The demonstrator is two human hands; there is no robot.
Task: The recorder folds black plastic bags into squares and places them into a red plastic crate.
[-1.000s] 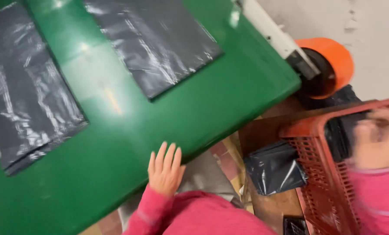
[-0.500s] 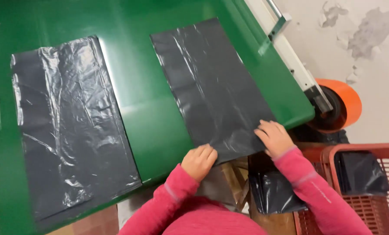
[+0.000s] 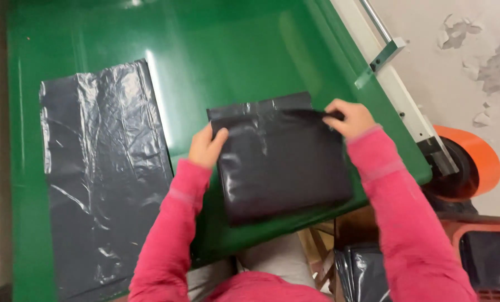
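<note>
Two black plastic bags lie on the green tabletop (image 3: 233, 50). The folded bag (image 3: 280, 159) sits near the front edge, doubled over on itself. Left hand (image 3: 206, 146) presses its left edge, grip closed on the film; right hand (image 3: 349, 118) pinches the top right corner, grip clamped on the fold. Judgement: thin, light, limp, glossy film, likely slippery and quick to crease; best held at edges and corners. The flat bag (image 3: 102, 179) lies spread out well to the left. No labels visible. An orange roll (image 3: 476, 162) sits at right; a red basket (image 3: 484, 229) below it holds more dark bags.
</note>
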